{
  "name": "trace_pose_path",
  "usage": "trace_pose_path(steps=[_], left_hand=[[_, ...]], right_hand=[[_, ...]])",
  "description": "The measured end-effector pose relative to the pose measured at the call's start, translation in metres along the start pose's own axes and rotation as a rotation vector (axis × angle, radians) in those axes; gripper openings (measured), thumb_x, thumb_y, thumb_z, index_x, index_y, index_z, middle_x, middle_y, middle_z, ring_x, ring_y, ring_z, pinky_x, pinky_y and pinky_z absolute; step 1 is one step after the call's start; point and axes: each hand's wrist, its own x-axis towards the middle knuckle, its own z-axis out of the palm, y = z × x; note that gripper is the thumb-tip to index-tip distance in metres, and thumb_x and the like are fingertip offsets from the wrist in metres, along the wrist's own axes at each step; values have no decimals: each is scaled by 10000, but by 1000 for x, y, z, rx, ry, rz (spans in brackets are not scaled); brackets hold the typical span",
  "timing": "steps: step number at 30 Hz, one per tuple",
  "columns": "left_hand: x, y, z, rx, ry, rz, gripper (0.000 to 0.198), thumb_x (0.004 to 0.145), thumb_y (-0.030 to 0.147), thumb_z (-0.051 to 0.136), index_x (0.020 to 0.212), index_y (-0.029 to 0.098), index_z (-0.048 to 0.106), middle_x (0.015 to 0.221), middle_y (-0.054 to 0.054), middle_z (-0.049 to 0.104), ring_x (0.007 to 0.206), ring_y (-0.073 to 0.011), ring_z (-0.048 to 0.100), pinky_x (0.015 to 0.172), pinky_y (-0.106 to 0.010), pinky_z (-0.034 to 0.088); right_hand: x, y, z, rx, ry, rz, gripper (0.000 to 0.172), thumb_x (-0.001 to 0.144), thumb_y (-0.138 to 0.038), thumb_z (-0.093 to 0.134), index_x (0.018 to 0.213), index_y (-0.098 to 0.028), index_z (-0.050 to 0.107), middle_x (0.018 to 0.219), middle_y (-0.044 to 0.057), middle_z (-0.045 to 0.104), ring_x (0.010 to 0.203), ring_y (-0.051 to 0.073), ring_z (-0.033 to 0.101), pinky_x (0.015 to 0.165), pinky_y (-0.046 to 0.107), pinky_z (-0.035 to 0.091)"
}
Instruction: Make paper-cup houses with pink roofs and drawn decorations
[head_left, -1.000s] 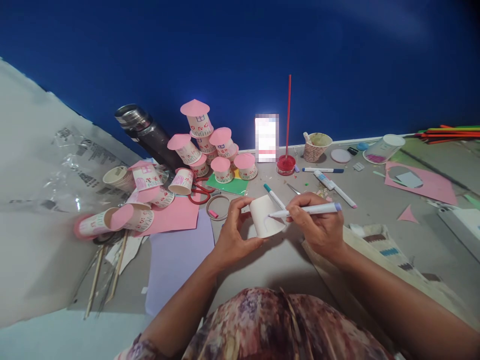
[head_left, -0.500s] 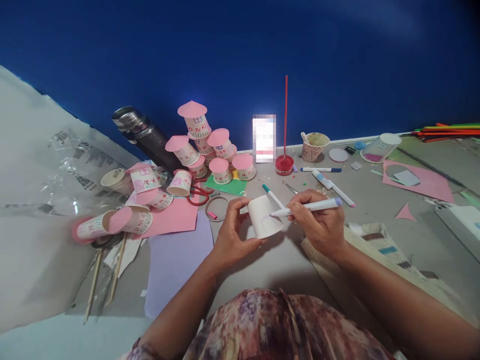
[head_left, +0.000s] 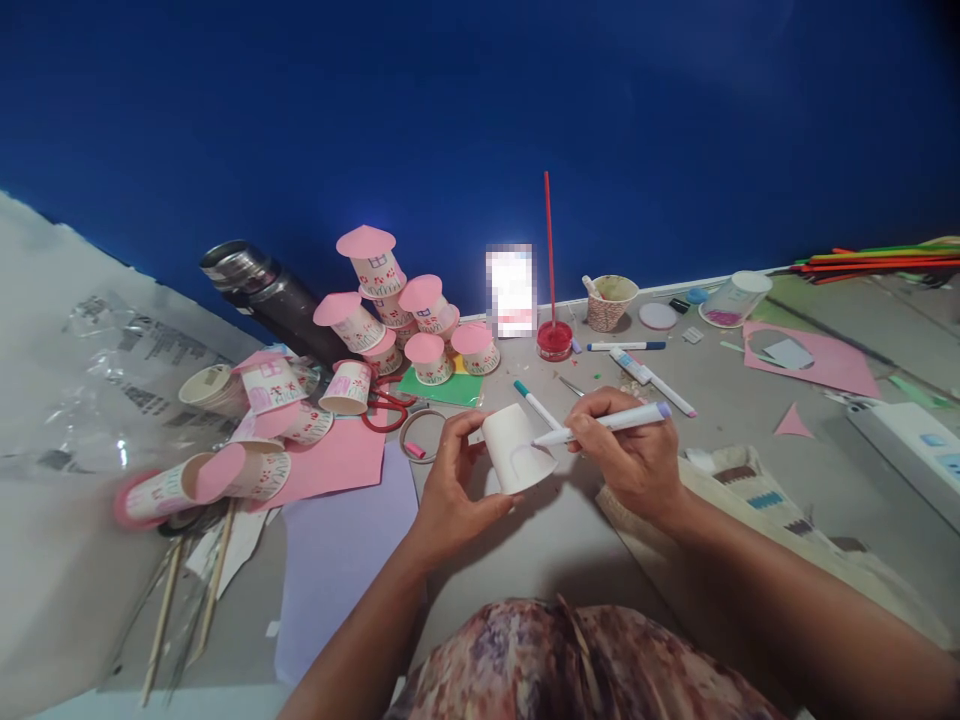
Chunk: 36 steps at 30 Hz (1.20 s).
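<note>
A white paper cup, tilted with its wide rim toward the lower right, is held between the thumb and fingers of my left hand. On its side shows a faint purple arch-shaped line. My right hand grips a white marker with a lilac end, its tip on or very near the cup's wall by that line. Just behind the cup lies a white marker with a teal end. A roll of tape rests left of my left hand, a small pink cap inside its ring.
Decorated cups with pink cone roofs are stacked at the left, near a dark flask. Red-handled scissors, pink paper and a lilac sheet lie there too. A patterned cup and a cloth marker case are at the right.
The purple line on the cup has grown into a fuller arch. The view has shifted slightly, moving the whole scene a little left and down. Both hands keep their holds.
</note>
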Motion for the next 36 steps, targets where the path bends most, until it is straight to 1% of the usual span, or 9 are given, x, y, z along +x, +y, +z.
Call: trace_pose_path(steps=[6,13,16,20,24,31,36], left_hand=[[1,0,2,-12,-2,6,751,733,349,936,1375,322,547,1379,-86,514,1343,-305,516,1093,-464,518],[0,-1,0,-5,12,9,795,704,311,953,1387,342,546,1403,-80,498,1363,-304,504,1101,-466,517],[0,-1,0,-6,8,9,797,703,317,955,1386,339,546,1390,-80,504,1356,-304,507,1101,-469,517],[1,-1,0,-10,7,14,795,706,336,955,1386,335,543,1385,-82,502,1350,-301,507,1093,-463,522],[-1,-1,-1,-9,-6,13,797,725,345,949,1400,340,525,1399,-85,484,1363,-290,490,1107,-457,504],[0,-1,-2,-5,11,1,791,720,349,948,1391,344,529,1400,-77,493,1370,-291,489,1113,-456,487],[0,-2,-3,11,23,1,795,710,320,947,1389,344,535,1398,-72,499,1361,-290,501,1109,-451,489]], right_hand=[[1,-2,1,-18,-23,22,208,897,-226,628,692,-206,659,558,-20,645,488,116,570,497,235,437],[0,0,-1,-22,-13,49,203,906,-236,635,707,-206,663,579,-22,665,503,114,594,506,227,443],[-1,1,-2,-23,-33,47,209,905,-234,631,699,-209,657,564,-27,653,484,111,573,494,228,430],[0,-1,-4,-30,-39,44,218,904,-227,628,687,-209,652,568,-23,663,494,114,584,512,233,440],[1,-2,-3,-19,-40,54,203,901,-239,628,701,-208,655,565,-19,665,491,122,587,500,240,435],[3,-1,-6,5,-106,41,223,898,-233,620,676,-216,636,559,-22,640,486,121,566,512,258,421],[3,1,-7,0,-127,44,232,899,-246,614,670,-217,639,541,-26,637,476,120,561,502,259,412]])
